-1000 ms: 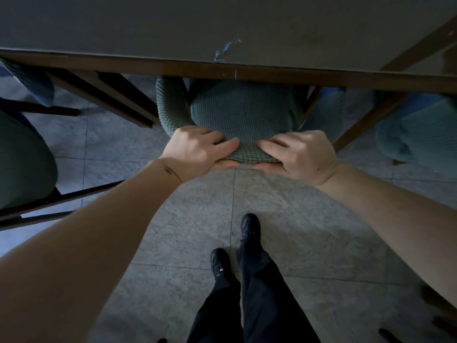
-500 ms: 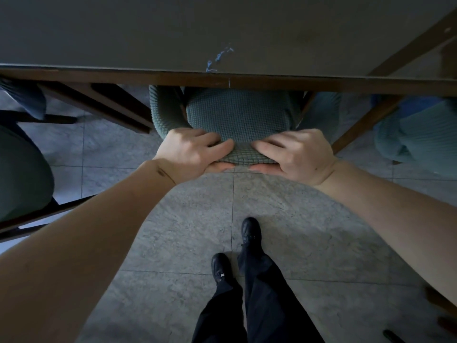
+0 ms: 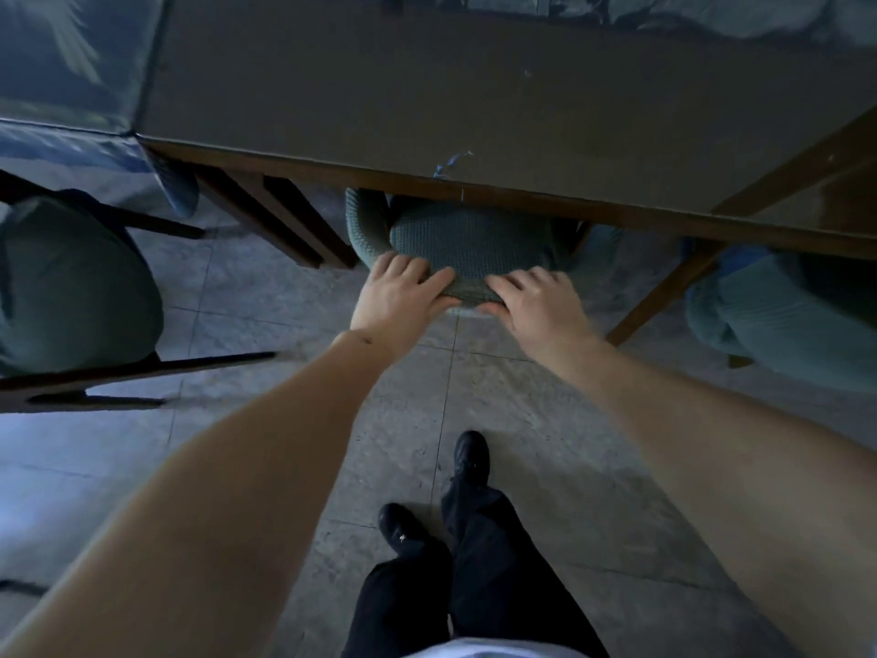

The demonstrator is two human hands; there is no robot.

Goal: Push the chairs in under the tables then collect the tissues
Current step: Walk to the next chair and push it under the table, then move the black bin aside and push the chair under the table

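Chair [image 3: 467,244] back under both hands' fingers [image 3: 417,273], seemingly loosely gripped.

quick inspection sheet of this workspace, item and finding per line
surface: dark table, blue scuff by its near edge, nothing else seen on it
job's things: green chair tucked under the table; tissues: nothing seen
clutter: nothing seen
grippers: left hand and right hand flat on the chair's back, fingers spread
cables: nothing seen
surroundings: tiled floor; another chair at left, one at right
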